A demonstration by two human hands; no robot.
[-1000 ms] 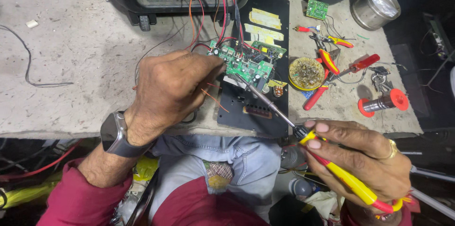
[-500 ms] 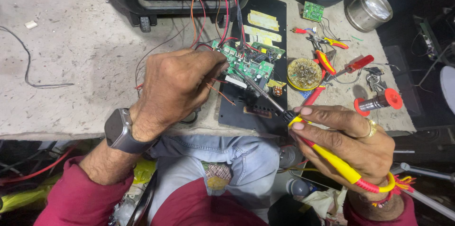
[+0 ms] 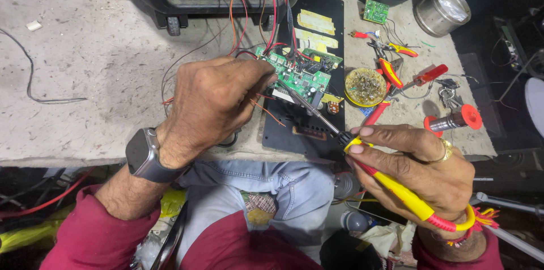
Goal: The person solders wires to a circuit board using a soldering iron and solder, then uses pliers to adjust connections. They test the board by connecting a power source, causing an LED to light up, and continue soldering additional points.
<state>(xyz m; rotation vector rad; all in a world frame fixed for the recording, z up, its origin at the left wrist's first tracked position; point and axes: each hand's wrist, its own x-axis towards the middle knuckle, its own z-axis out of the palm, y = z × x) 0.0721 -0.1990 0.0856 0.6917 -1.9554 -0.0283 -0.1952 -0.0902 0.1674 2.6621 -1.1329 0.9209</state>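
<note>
My right hand (image 3: pixel 422 171) grips the yellow-and-red handled soldering iron (image 3: pixel 396 190), fingers closed around the handle, its metal tip reaching onto the green circuit board (image 3: pixel 294 74) that lies on the black rectangular panel (image 3: pixel 306 128) on the grey concrete bench (image 3: pixel 85 77). My left hand (image 3: pixel 212 105) rests at the board's left edge with fingers curled and pinched together near thin orange wires (image 3: pixel 266 111); I cannot tell what they hold.

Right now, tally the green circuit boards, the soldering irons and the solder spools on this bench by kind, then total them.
Green circuit boards: 2, the large circuit board under the left hand and a small circuit board.
Soldering iron: 1, in the right hand.
Solder spool: 1.
Total: 4.
</note>
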